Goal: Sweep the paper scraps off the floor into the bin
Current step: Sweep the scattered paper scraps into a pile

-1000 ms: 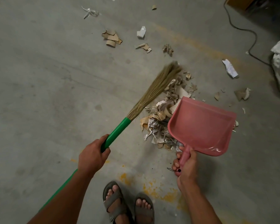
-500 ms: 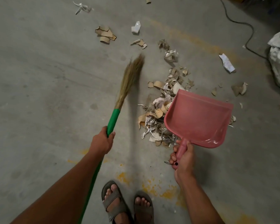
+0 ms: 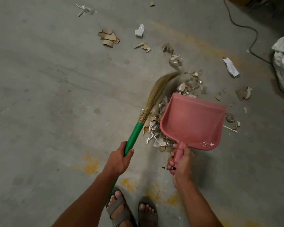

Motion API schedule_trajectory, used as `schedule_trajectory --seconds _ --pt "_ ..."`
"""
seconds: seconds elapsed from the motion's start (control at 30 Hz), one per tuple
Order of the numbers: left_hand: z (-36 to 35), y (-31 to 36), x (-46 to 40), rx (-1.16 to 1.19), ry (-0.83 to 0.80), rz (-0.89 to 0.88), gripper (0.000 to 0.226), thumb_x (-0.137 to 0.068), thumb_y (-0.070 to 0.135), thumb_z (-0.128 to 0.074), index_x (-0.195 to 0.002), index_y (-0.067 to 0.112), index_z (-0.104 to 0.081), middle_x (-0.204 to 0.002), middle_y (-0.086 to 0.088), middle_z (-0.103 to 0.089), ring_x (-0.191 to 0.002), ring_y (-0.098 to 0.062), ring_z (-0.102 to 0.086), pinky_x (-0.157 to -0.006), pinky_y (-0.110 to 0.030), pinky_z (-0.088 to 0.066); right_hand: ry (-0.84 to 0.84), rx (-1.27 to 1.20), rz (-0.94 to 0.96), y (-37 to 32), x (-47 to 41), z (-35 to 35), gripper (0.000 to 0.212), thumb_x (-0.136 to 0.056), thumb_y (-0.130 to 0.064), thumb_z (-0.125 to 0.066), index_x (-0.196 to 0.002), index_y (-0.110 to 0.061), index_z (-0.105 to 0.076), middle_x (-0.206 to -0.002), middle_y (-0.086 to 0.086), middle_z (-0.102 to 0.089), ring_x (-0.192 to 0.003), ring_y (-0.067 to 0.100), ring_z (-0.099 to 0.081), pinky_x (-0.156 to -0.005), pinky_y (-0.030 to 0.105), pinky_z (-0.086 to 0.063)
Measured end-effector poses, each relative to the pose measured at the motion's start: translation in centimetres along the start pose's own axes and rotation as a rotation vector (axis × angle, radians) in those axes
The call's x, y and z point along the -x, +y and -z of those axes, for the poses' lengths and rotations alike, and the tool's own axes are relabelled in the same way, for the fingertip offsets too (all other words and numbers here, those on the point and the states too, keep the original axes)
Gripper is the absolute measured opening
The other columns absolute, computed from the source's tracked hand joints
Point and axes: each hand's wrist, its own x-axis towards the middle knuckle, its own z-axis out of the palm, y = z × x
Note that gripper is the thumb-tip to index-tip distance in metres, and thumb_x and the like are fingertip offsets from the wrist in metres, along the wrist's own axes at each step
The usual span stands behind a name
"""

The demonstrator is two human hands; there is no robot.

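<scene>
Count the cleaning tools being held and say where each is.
2. The broom, gripped at its green handle by the left hand, has its bristles at the scrap pile. The pink dustpan, held by the right hand, hangs over that pile. None looks hidden.

From my headcam view I've got bare forearms with no sleeves showing, nothing on my left hand (image 3: 119,160) or right hand (image 3: 181,163), and grey strappy open-toe sandals (image 3: 120,212) on both feet.
</scene>
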Motion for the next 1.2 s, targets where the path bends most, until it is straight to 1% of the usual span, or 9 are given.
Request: schedule_trajectory --seconds 0.2,0.37,0.43,0.57,0.73,0.87,1.03,1.13,1.2 --pt "6.1 -0.9 -0.3 0.032 0.104 0.006 0.052 -0.108 0.047 -0.055 -0.155 0.026 -0.047 -0.086 0.0 -0.069 -0.07 -0.016 -0.068 -0.065 -0.031 -0.057 -0.044 -0.012 -0.003 -1.5 0.8 -5.4 0.036 -0.104 -0.044 -0.044 -0.1 -0.014 -0.063 -0.065 0.0 -0.055 -0.041 0.012 -0.038 -0.042 0.024 -0.031" --pt "12.3 -1.7 -2.0 0.139 0.148 0.049 0.049 -0.106 0.047 -0.059 -0.151 0.029 -0.05 -0.08 -0.005 -0.069 -0.059 -0.018 -0.064 -0.055 -0.038 -0.058 -0.096 -0.031 -0.018 -3.0 1.6 -10.9 0.038 -0.106 -0.045 -0.042 -0.097 -0.014 -0.063 -0.064 0.0 -0.053 -0.039 0.012 -0.038 -0.039 0.023 -0.03" --pt "14.9 -1.3 -3.2 0.209 0.201 0.071 0.048 -0.106 0.042 -0.062 -0.151 0.028 -0.051 -0.08 -0.009 -0.069 -0.057 -0.019 -0.062 -0.047 -0.033 -0.053 -0.13 -0.033 -0.013 -3.5 1.4 -13.7 0.038 -0.106 -0.045 -0.04 -0.097 -0.015 -0.062 -0.064 0.0 -0.053 -0.039 0.012 -0.038 -0.039 0.023 -0.029" --pt "20.3 -0.3 -7.1 0.337 0.314 0.103 0.049 -0.106 0.032 -0.063 -0.152 0.025 -0.051 -0.084 -0.013 -0.072 -0.058 -0.02 -0.064 -0.046 -0.03 -0.053 -0.196 -0.028 -0.027 -4.7 -0.1 -20.2 0.038 -0.108 -0.042 -0.037 -0.102 -0.012 -0.059 -0.063 0.002 -0.052 -0.037 0.012 -0.036 -0.038 0.021 -0.027" --pt "27.9 0.6 -14.5 0.465 0.425 0.167 0.041 -0.104 0.024 -0.06 -0.144 0.021 -0.052 -0.091 -0.016 -0.071 -0.063 -0.021 -0.062 -0.052 -0.033 -0.055 -0.271 0.006 -0.001 -6.4 -2.6 -28.1 0.039 -0.107 -0.042 -0.039 -0.104 -0.01 -0.06 -0.063 0.002 -0.053 -0.038 0.013 -0.037 -0.039 0.022 -0.03" --pt "34.4 1.4 -21.8 0.544 0.511 0.235 0.037 -0.105 0.023 -0.06 -0.138 0.019 -0.046 -0.094 -0.014 -0.07 -0.067 -0.021 -0.062 -0.055 -0.035 -0.055 -0.285 0.045 -0.027 -7.7 -5.9 -34.3 0.038 -0.107 -0.045 -0.04 -0.103 -0.014 -0.061 -0.064 -0.001 -0.053 -0.038 0.012 -0.037 -0.037 0.02 -0.028" --pt "41.5 1.1 -31.3 0.603 0.609 0.304 0.04 -0.106 0.021 -0.059 -0.143 0.017 -0.043 -0.097 -0.015 -0.071 -0.066 -0.022 -0.063 -0.056 -0.037 -0.054 -0.285 0.03 -0.073 -9.3 -10.5 -40.7 0.041 -0.108 -0.047 -0.041 -0.107 -0.01 -0.06 -0.065 0.002 -0.051 -0.038 0.012 -0.037 -0.036 0.021 -0.03" --pt "45.0 1.0 -37.6 0.699 0.6 0.394 0.042 -0.108 0.02 -0.058 -0.146 0.014 -0.042 -0.101 -0.017 -0.069 -0.065 -0.023 -0.061 -0.058 -0.038 -0.055 -0.258 0.059 -0.096 -11.1 -13.6 -43.8 0.04 -0.107 -0.046 -0.044 -0.105 -0.01 -0.06 -0.066 0.003 -0.05 -0.037 0.013 -0.036 -0.035 0.02 -0.029" --pt "47.0 1.2 -41.5 0.778 0.53 0.466 0.037 -0.11 0.023 -0.055 -0.144 0.009 -0.047 -0.102 -0.018 -0.065 -0.066 -0.022 -0.058 -0.058 -0.036 -0.054 -0.238 0.08 -0.091 -12.4 -15.5 -45.5 0.04 -0.106 -0.046 -0.044 -0.105 -0.01 -0.061 -0.066 0.003 -0.05 -0.037 0.013 -0.036 -0.036 0.02 -0.029"
